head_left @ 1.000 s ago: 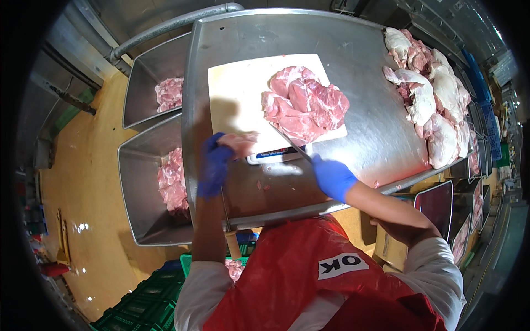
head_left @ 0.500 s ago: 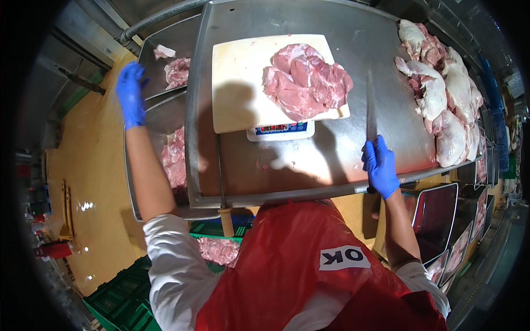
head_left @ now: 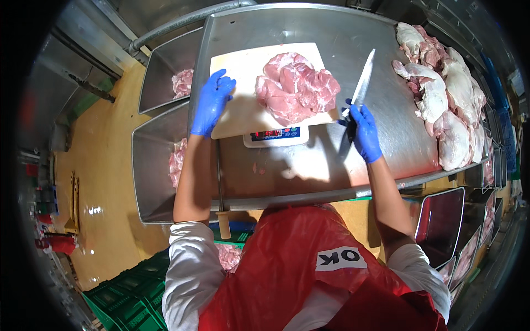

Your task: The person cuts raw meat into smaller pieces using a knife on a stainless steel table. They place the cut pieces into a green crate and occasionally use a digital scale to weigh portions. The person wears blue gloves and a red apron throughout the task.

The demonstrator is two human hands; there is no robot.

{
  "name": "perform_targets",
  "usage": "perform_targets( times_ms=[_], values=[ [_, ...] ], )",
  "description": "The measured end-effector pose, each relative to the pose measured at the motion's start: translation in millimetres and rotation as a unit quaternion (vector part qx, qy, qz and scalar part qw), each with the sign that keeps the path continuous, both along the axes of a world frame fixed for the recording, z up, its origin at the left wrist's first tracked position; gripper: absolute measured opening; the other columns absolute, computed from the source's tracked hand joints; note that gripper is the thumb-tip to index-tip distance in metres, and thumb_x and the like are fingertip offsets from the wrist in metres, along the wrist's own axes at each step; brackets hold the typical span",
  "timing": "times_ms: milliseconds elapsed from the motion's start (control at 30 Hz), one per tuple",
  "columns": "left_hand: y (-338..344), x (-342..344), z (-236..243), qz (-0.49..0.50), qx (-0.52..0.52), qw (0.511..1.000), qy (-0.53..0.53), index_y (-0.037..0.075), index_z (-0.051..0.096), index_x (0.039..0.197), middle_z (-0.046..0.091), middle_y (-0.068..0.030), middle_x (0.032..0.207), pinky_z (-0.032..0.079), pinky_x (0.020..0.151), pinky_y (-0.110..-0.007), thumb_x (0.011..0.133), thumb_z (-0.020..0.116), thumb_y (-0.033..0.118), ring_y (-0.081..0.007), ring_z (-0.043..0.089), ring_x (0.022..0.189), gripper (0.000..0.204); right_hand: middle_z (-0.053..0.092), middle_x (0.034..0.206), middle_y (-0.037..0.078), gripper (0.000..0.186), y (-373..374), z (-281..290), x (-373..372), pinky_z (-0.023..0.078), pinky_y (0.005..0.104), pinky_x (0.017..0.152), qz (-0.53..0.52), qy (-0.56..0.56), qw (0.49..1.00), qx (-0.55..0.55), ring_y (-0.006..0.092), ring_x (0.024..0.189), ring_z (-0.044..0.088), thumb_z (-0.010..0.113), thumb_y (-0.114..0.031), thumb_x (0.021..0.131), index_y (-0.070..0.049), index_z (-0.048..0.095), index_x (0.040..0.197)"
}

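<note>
My right hand [head_left: 365, 132], in a blue glove, is closed round the dark handle of a knife [head_left: 364, 77]. The blade points away from me, tilted slightly right, above the steel table [head_left: 287, 176]. Boneless raw meat pieces [head_left: 298, 91], pink and looking like poultry, lie heaped on a white cutting board [head_left: 237, 113]. This board rests on a digital scale [head_left: 276, 137] whose lit display shows at the near edge. At the board's left edge is my left hand [head_left: 210, 105], also gloved, its fingers loosely bent and apart, with nothing visible in them.
Skin-on poultry pieces [head_left: 455, 99] pile up along the table's right side. Two steel bins [head_left: 152, 165] with meat stand at the left. A wooden-handled rod [head_left: 223, 223] hangs at the front edge. Green crates [head_left: 130, 289] stand lower left; metal trays [head_left: 439, 223] lower right.
My left hand has come right, from over the bins to the board. My right hand has moved up and left, tilting the knife. A pale scrap seen at the upper bin no longer shows.
</note>
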State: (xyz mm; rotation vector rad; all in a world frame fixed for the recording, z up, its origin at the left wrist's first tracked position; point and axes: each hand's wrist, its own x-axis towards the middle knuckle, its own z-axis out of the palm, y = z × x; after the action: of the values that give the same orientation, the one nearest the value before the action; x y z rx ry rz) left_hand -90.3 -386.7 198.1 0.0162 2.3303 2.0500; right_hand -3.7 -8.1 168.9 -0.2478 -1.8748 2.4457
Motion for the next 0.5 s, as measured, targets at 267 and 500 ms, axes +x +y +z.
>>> perform_targets(
  times_ms=[267,500],
  values=[
    [48.7,-65.9,-29.8,-0.121,-0.036,0.987,0.103,-0.002,0.043,0.14,0.047,-0.019,0.142,0.036,0.11,-0.038,0.092,0.06,0.017,-0.0296,0.044,0.133,0.055,0.063,0.092,0.002,0.02,-53.3,14.4,-69.9,0.046,0.025,0.068,0.046,-0.006,0.999,-0.021,0.008,0.075,0.055,0.054,-0.016,0.098,0.0,0.06,0.11],
    [80.2,-105.7,-39.3,-0.204,0.013,0.973,0.105,0.001,0.053,0.134,0.059,-0.0109,0.13,0.043,0.103,-0.032,0.099,0.051,0.03,-0.0175,0.054,0.12,0.046,0.06,0.084,-0.001,0.022,-58.3,33.3,-114.7,0.044,0.0227,0.065,0.127,-0.027,0.974,0.186,0.0062,0.072,0.052,0.056,-0.022,0.098,-0.002,0.061,0.108]
  ],
)
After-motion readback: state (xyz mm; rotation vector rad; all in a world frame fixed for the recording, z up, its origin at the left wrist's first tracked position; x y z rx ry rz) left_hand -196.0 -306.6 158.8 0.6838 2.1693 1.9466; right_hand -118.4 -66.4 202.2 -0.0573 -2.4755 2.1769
